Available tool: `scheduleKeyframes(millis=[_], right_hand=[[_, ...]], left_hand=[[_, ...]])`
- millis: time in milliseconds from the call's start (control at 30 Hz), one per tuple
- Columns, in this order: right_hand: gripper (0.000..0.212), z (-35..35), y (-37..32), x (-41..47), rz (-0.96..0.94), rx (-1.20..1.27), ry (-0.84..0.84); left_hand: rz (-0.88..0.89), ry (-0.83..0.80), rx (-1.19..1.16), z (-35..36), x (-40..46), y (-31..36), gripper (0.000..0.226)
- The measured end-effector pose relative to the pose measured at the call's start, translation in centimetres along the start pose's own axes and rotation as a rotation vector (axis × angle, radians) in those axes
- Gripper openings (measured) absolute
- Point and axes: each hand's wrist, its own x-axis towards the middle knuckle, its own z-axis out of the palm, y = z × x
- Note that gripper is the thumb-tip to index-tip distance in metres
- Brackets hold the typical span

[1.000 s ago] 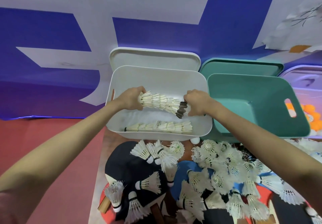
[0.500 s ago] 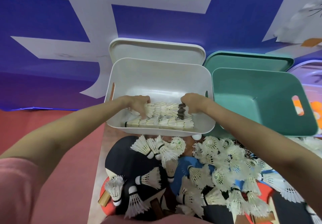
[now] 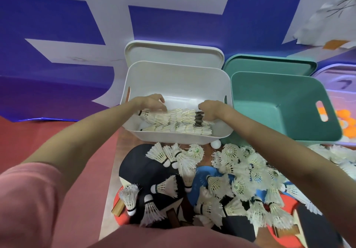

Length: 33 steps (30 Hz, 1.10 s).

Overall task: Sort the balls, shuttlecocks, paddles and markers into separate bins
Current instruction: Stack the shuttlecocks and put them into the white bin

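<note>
While both hands reach into the white bin (image 3: 221,132) at the far edge of the desk (image 3: 111,199), the step in hand looks like laying a nested row of shuttlecocks (image 3: 173,115) into it. The left hand (image 3: 152,101) curls its fingers over the cork end of the row; the right hand (image 3: 210,109) pinches the other end, beside a dark shuttlecock (image 3: 198,117) in the stack. A second row (image 3: 179,128) lies on the bin floor along its near wall, just beside the held one.

Judgement: shuttlecock sorting is under way and far from done. A large loose heap of shuttlecocks (image 3: 240,174) covers the near part of the desk, lying over several paddles (image 3: 138,168), black, blue and red. The teal bin (image 3: 289,136), just right of the white one, shows nothing inside from this angle. Orange balls (image 3: 344,116) show in a further bin at the far right edge. One white ball (image 3: 215,144) sits on the desk against the white bin's near wall. No markers can be made out.

Next move, as judged: release the row so it rests level without springing apart, then withdraw both hands and gather more loose shuttlecocks. Risk: nested feathers may slip apart on release.
</note>
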Motion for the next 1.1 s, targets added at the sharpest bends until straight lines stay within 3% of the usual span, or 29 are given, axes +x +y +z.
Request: scheduleKeyframes(millis=[100, 167, 267, 400, 500, 600, 733, 833, 967, 1100], right_hand=[[0.036, -0.9, -0.6, -1.6, 0.009, 0.096, 0.057], [0.042, -1.5, -1.4, -3.8, -0.015, 0.251, 0.150], [0.037, -1.2, -3.0, -8.0, -0.102, 0.516, 0.477], [0.030, 0.9, -6.4, -13.5, -0.211, 0.734, 0.931], [0.022, 4.2, -9.0, -16.1, -0.166, 0.812, 1.089], [0.017, 8.8, -11.7, -16.9, -0.060, 0.880, 0.936], [0.048, 12.7, -14.7, -16.6, 0.071, 0.845, 0.592], [0.062, 13.4, -16.3, -15.6, 0.121, 0.800, 0.564], [0.058, 13.1, -17.3, -13.6, 0.190, 0.906, 0.587], [0.045, 12.7, -17.3, -13.4, 0.268, 1.032, 0.675]], left_hand=[[0.090, 0.221, 0.099, -0.8, -2.0, 0.2, 0.039], [0.191, 0.359, 0.010, -1.0, -4.1, 0.4, 0.030], [0.362, 0.577, -0.288, 0.0, -9.0, 0.7, 0.024], [0.534, 0.834, -0.490, 4.0, -16.1, 0.2, 0.024], [0.525, 0.925, -0.546, 8.2, -19.3, -1.5, 0.020], [0.395, 0.887, -0.554, 12.5, -20.4, -3.7, 0.022], [0.328, 0.784, -0.550, 16.6, -21.5, -6.1, 0.027], [0.296, 0.767, -0.523, 18.2, -22.3, -7.3, 0.030], [0.252, 0.692, -0.419, 19.8, -23.0, -8.6, 0.027], [0.428, 0.509, -0.119, 21.3, -23.8, -10.3, 0.041]])
